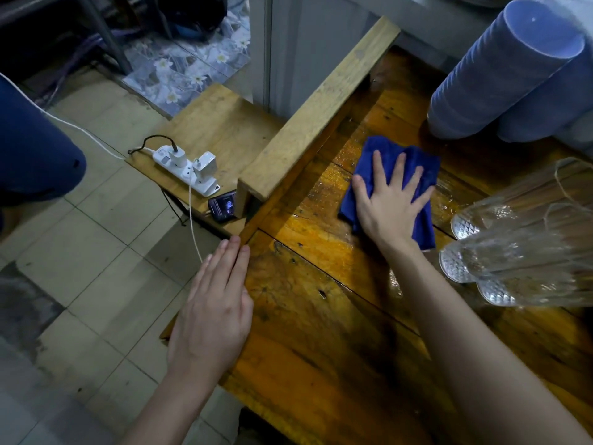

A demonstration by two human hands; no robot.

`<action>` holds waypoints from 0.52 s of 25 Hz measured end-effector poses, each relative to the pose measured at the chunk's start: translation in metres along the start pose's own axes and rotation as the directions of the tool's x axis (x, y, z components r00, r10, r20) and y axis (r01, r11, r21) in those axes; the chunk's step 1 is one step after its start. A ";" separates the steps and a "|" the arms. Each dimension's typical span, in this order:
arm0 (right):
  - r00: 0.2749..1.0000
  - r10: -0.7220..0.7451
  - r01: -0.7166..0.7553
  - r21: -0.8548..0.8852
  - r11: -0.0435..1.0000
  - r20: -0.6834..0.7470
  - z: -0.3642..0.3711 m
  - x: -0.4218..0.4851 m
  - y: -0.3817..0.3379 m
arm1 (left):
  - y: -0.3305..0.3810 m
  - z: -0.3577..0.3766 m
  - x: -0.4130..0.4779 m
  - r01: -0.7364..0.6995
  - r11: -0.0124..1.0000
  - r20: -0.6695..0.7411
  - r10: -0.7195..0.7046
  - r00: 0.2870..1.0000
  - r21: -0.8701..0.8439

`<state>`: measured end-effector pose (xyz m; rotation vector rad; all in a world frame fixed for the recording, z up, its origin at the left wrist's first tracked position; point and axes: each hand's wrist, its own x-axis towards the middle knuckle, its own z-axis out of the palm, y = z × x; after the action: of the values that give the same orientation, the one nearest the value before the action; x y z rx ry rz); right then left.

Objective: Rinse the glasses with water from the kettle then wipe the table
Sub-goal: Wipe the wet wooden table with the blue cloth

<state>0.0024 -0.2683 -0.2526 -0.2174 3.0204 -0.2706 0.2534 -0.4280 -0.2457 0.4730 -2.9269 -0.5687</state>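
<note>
A folded blue cloth [414, 162] lies on the wet, glossy wooden table [321, 316]. My right hand [390, 200] presses flat on the cloth with fingers spread. My left hand [215, 303] rests flat at the table's left edge, fingers together, holding nothing. Several clear cut-pattern glasses [513, 248] stand at the right, just beside my right forearm. No kettle is in view.
Two stacks of blue cups [500, 72] stand at the back right. A raised wooden beam [321, 110] runs along the table's far left side. On a lower shelf sit a white power strip [186, 168] with chargers and a phone [223, 207]. Tiled floor lies to the left.
</note>
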 end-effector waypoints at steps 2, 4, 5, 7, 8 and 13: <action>1.000 -0.008 0.008 0.010 1.000 0.017 0.000 0.018 -0.015 | -0.001 0.000 0.000 0.000 1.000 -0.001 0.000 1.000 0.006; 0.997 -0.061 0.060 0.015 0.998 0.038 0.001 0.026 -0.031 | -0.001 0.001 0.000 -0.004 1.000 0.004 0.004 1.000 0.014; 0.994 -0.101 0.101 0.017 0.995 0.046 0.003 0.024 -0.038 | -0.001 0.001 0.000 -0.005 1.000 0.005 0.005 1.000 0.016; 0.978 -0.202 0.202 0.010 0.979 0.046 0.007 0.004 -0.051 | -0.002 0.000 -0.001 -0.003 1.000 0.006 0.003 1.000 0.027; 0.966 -0.255 0.255 0.004 0.967 0.043 0.010 -0.012 -0.058 | -0.002 0.000 -0.001 -0.002 0.999 0.007 0.001 1.000 0.036; 0.879 -0.469 0.470 0.016 0.883 0.084 0.010 -0.131 -0.054 | -0.003 -0.001 -0.003 -0.007 0.999 0.019 0.006 1.000 0.047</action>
<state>0.1398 -0.3026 -0.2415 -0.9431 2.8367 -0.2798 0.2573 -0.4302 -0.2464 0.4662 -2.9648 -0.5072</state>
